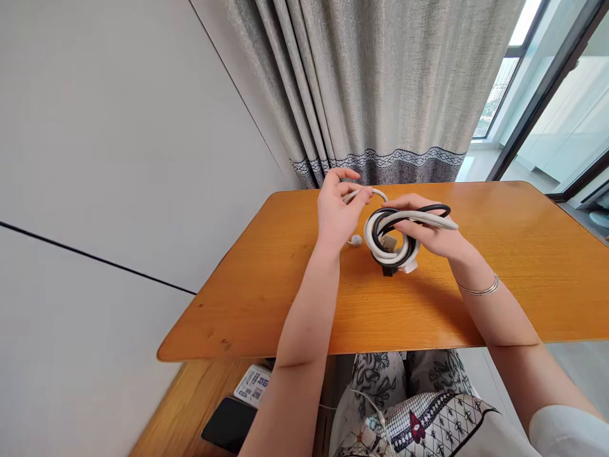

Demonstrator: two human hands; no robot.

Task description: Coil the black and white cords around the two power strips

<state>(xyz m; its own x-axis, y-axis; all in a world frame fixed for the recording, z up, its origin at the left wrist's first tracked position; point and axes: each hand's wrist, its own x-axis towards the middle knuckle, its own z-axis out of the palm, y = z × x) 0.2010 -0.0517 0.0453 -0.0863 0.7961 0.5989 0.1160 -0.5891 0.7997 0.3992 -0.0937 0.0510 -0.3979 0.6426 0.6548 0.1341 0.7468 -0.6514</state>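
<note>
My right hand (pixel 428 228) is closed around a coiled bundle of cables, held up over the wooden table. White cable (pixel 370 236) and black cable (pixel 377 244) loop together in the coil. A black plug end (pixel 389 271) and a white end (pixel 409 265) hang at its underside. To the left, my left hand (pixel 340 206) pinches a stretch of thin white cable (pixel 379 193) that runs toward the coil. Below that hand shows a small round whitish end (pixel 356 240); whether it touches the table I cannot tell.
The wooden table (pixel 247 298) spans the view, with its near edge by my lap. A grey curtain (pixel 404 82) hangs behind it, and a white wall (pixel 118 139) stands left. Below the table at left lie a black phone-like slab (pixel 229 424) and a white printed box (pixel 253 384).
</note>
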